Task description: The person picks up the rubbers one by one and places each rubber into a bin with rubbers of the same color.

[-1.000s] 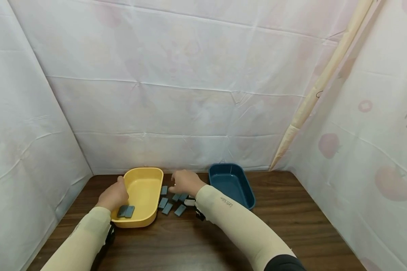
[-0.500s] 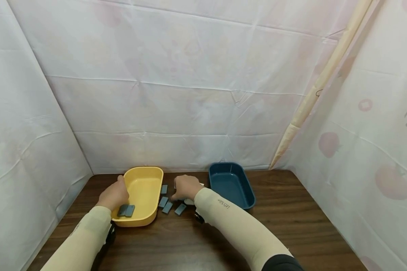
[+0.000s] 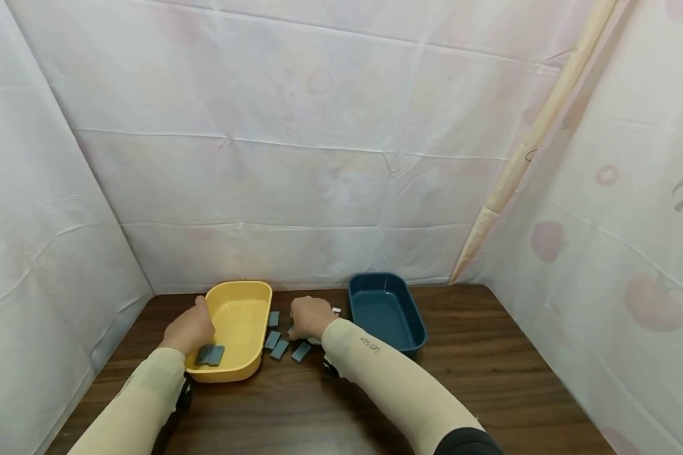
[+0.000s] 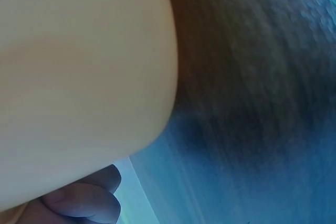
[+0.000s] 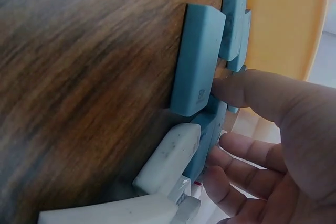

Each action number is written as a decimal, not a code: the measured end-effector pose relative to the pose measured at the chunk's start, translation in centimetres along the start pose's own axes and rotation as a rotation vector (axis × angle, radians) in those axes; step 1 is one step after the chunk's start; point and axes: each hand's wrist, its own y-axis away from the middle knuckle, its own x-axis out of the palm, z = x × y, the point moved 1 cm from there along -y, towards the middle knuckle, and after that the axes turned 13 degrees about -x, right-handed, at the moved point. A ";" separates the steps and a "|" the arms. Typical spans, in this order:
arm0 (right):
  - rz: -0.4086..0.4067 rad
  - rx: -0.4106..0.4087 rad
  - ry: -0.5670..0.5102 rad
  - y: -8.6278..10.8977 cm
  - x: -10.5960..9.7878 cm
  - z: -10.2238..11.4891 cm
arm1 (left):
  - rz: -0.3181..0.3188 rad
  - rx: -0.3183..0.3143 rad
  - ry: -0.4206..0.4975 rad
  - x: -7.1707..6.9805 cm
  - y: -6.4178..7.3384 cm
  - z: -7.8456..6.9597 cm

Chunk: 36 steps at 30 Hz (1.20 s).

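Though the head view obscures them, right fingertips [image 5: 230, 141] flank blocks [image 5: 201, 141], pinch unclear; the left hand [image 3: 188, 327] grips the yellow tray [image 3: 241, 374].

At half past five from the middle of the head view, the right sleeve [image 3: 401, 379] bears small dark lettering, seemingly "LetsSlim"; at three o'clock, the wall cloth [image 3: 620, 234] shows part of a dark written character, cut off; in the right wrist view, the one o'clock blue block [image 5: 198, 59] carries a tiny unreadable mark [image 5: 200, 96]
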 end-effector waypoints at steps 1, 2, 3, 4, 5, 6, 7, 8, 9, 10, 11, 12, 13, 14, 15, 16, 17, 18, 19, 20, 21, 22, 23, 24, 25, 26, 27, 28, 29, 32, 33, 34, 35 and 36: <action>-0.001 -0.002 -0.003 0.0 0.0 0.0 | -0.001 0.000 0.001 0.0 0.0 0.0; 0.000 -0.003 -0.007 0.0 0.0 -0.1 | -0.002 0.001 0.002 0.0 0.0 0.0; 0.005 -0.004 -0.015 -0.1 -0.1 -0.1 | -0.001 0.002 0.005 0.0 -0.1 0.0; -0.001 -0.004 -0.013 0.0 -0.2 -0.1 | 0.000 0.001 0.007 -0.1 -0.1 0.0; -0.010 -0.004 -0.017 0.0 -0.4 -0.2 | 0.000 0.002 0.008 -0.1 -0.1 0.0; -0.016 -0.005 -0.020 0.0 -0.5 -0.2 | 0.000 0.002 0.009 -0.1 -0.1 0.0; -0.025 -0.006 -0.023 0.0 -0.7 -0.2 | 0.000 0.003 0.009 -0.1 0.0 0.0; -0.036 -0.008 -0.028 0.0 -0.9 -0.2 | 0.000 0.002 0.009 -0.2 0.0 0.0; -0.050 -0.011 -0.031 0.0 -1.1 -0.2 | -0.001 0.002 0.008 -0.2 0.0 0.0; -0.068 -0.012 -0.036 0.0 -1.3 -0.2 | -0.003 0.002 0.007 -0.2 0.0 0.0; -0.074 -0.015 -0.051 -0.1 -1.5 -0.1 | -0.004 0.003 0.005 -0.2 0.0 0.0; -0.075 -0.019 -0.056 -0.2 -1.7 0.0 | -0.005 0.003 0.004 -0.2 0.0 0.1; -0.079 -0.024 -0.063 -0.3 -1.9 0.1 | -0.005 0.003 0.003 -0.1 0.0 0.1; -0.081 -0.027 -0.064 -0.4 -2.1 0.3 | -0.005 0.002 0.002 -0.1 -0.1 0.1; -0.086 -0.029 -0.063 -0.5 -2.3 0.5 | -0.005 0.002 0.002 -0.1 -0.1 0.1; -0.087 -0.032 -0.057 -0.6 -2.5 0.7 | -0.005 0.001 0.002 -0.1 -0.1 0.2; -0.088 -0.037 -0.055 -0.8 -2.6 1.0 | -0.004 0.000 0.001 -0.1 -0.1 0.2; -0.095 -0.043 -0.049 -0.8 -2.8 1.3 | -0.002 -0.001 0.002 -0.1 -0.1 0.2; -0.105 -0.051 -0.045 -0.9 -3.0 1.5 | -0.001 -0.003 0.002 -0.1 -0.1 0.3; -0.113 -0.056 -0.036 -1.0 -3.2 1.8 | 0.000 -0.004 0.001 -0.1 -0.1 0.3; -0.118 -0.062 -0.034 -1.1 -3.4 2.1 | 0.001 -0.004 0.000 -0.1 -0.1 0.3; -0.124 -0.069 -0.035 -1.1 -3.6 2.4 | 0.003 -0.005 -0.001 -0.1 -0.1 0.3; -0.130 -0.076 -0.049 -1.1 -3.8 2.7 | 0.005 -0.005 -0.002 -0.1 0.0 0.3; -0.135 -0.082 -0.051 -1.2 -3.9 3.0 | 0.006 -0.004 -0.002 -0.1 0.0 0.3; -0.134 -0.089 -0.052 -1.2 -4.1 3.2 | 0.006 -0.003 -0.002 -0.1 0.0 0.3; -0.130 -0.094 -0.054 -1.3 -4.2 3.5 | 0.006 0.000 -0.003 -0.1 0.0 0.3; -0.132 -0.104 -0.056 -1.4 -4.4 3.8 | 0.006 0.002 -0.003 -0.1 0.0 0.2; -0.136 -0.116 -0.054 -1.5 -4.5 4.0 | 0.006 0.003 -0.003 -0.1 0.0 0.2; -0.136 -0.127 -0.050 -1.5 -4.6 4.3 | 0.006 0.005 -0.002 -0.1 0.0 0.2; -0.138 -0.169 -0.007 -1.9 -4.6 5.2 | 0.008 0.006 -0.001 -0.1 -0.1 0.1; -0.139 -0.185 0.004 -2.0 -4.6 5.5 | 0.009 0.005 -0.001 -0.1 -0.1 0.1; -0.136 -0.199 0.010 -2.1 -4.5 5.9 | 0.012 0.003 0.000 -0.1 -0.1 0.1; -0.129 -0.213 0.022 -2.2 -4.4 6.2 | 0.013 0.002 0.001 0.0 -0.1 0.0; -0.126 -0.225 0.029 -2.3 -4.2 6.6 | 0.015 0.002 0.002 0.0 -0.1 0.0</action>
